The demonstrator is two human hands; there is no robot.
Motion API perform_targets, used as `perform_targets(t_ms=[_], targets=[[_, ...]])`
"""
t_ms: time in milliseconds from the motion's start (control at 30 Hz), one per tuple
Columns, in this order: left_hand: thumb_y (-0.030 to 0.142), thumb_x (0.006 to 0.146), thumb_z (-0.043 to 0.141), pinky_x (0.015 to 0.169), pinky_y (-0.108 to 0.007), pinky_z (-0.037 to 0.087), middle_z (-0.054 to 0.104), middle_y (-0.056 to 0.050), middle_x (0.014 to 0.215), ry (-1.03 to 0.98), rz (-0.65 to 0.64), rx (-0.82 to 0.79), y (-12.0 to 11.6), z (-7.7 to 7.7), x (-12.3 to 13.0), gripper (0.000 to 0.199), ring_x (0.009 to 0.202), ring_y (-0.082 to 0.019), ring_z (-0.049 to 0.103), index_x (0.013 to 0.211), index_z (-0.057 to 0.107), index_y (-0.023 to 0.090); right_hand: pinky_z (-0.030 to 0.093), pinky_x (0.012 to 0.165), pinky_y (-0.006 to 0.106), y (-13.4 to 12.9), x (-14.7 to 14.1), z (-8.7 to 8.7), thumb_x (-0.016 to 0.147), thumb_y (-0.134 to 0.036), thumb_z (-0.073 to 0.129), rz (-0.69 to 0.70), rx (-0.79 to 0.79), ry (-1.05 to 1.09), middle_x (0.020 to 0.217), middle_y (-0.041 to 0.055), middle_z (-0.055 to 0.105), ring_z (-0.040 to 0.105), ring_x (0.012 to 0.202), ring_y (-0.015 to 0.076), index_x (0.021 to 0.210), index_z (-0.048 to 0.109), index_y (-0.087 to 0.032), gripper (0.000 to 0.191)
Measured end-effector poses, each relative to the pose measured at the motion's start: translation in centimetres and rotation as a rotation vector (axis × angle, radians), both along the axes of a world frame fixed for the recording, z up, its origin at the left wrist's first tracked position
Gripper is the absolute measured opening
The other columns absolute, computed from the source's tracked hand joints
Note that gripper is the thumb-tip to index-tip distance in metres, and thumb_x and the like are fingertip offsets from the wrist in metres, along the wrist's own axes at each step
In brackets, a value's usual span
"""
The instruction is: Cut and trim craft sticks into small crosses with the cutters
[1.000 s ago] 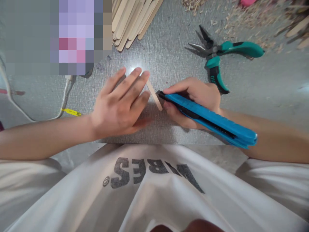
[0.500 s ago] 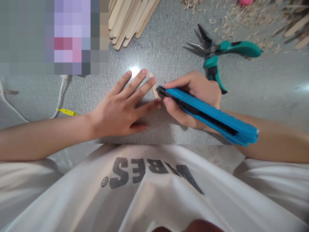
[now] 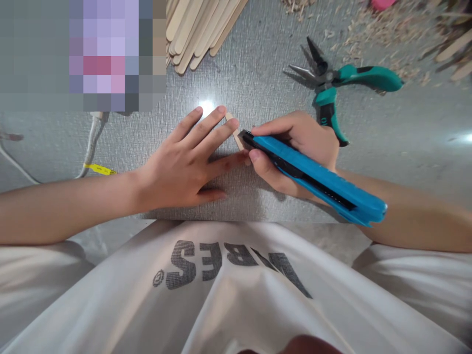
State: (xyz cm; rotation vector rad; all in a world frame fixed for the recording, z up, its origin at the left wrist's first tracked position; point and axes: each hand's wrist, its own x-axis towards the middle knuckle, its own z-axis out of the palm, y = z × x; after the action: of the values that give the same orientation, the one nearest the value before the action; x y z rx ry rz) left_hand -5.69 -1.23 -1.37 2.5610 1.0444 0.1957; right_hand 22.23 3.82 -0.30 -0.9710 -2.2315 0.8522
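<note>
My left hand (image 3: 195, 157) lies flat on the grey table with its fingers spread. Its fingertips press along the left side of a short wooden craft stick (image 3: 236, 132), holding it down against the surface. In my right hand (image 3: 295, 152) is a blue utility knife (image 3: 317, 179), its dark blade end pointing left. The knife's tip meets the stick near its middle, between the fingertips of both hands. Fingers hide part of the stick's lower end.
Several craft sticks (image 3: 206, 29) are piled at the top. Open needle-nose pliers (image 3: 328, 78) with green handles lie beyond my right hand. Wood shavings (image 3: 387, 34) are scattered at the upper right. A white cable (image 3: 94, 142) with a yellow tag runs at the left.
The stick has tilted slightly, and its top end has shifted a little left. The knife's rear end has swung slightly left and down. My left hand has barely moved.
</note>
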Motion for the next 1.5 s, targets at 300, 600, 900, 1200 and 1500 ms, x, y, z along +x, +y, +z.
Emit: perform_targets(t_ms=[300,600,900,1200,1500], targets=[[0.071,0.106,0.064,0.145,-0.078,0.028,0.041,-0.005,0.189,-0.046,0.048,-0.058,0.23,0.44,0.31,0.082,0.178,-0.051,0.035,0.178,0.041,0.041,0.063,0.062,0.035,0.17,0.06,-0.33,0.108,-0.044,0.071,0.032,-0.068,0.022,0.088,-0.0022,0.082,0.076,0.066,0.0204,0.127,0.072,-0.036,0.021],[0.070,0.106,0.063,0.146,-0.078,0.027,0.041,-0.004,0.189,-0.069,0.071,-0.082,0.11,0.40,0.34,0.076,0.179,-0.051,0.034,0.174,0.048,0.041,0.060,0.057,0.031,0.39,-0.25,-0.30,0.100,-0.033,0.078,0.041,0.037,0.090,0.081,-0.0063,0.079,0.073,0.060,0.0172,0.123,0.071,-0.034,0.024],[0.068,0.106,0.064,0.146,-0.078,0.028,0.042,-0.004,0.189,-0.067,0.057,-0.066,0.24,0.48,0.31,0.071,0.178,-0.049,0.036,0.170,0.053,0.040,0.063,0.060,0.037,0.14,0.09,-0.09,0.107,-0.048,0.072,0.003,-0.011,-0.031,0.088,-0.0015,0.083,0.076,0.067,0.0216,0.123,0.070,-0.037,0.020],[0.071,0.105,0.066,0.147,-0.078,0.026,0.039,-0.003,0.190,-0.037,0.053,-0.082,0.22,0.48,0.32,0.076,0.179,-0.051,0.033,0.173,0.050,0.041,0.062,0.058,0.035,0.40,-0.11,-0.27,0.105,-0.035,0.073,0.055,0.027,0.041,0.084,-0.0059,0.080,0.074,0.062,0.0193,0.130,0.071,-0.039,0.026],[0.069,0.104,0.070,0.146,-0.077,0.030,0.042,-0.004,0.189,-0.032,0.040,-0.029,0.08,0.40,0.28,0.073,0.179,-0.049,0.035,0.168,0.055,0.040,0.062,0.060,0.034,0.27,0.15,-0.41,0.104,-0.037,0.076,0.023,0.045,0.028,0.088,-0.0038,0.081,0.075,0.067,0.0193,0.127,0.073,-0.036,0.023]])
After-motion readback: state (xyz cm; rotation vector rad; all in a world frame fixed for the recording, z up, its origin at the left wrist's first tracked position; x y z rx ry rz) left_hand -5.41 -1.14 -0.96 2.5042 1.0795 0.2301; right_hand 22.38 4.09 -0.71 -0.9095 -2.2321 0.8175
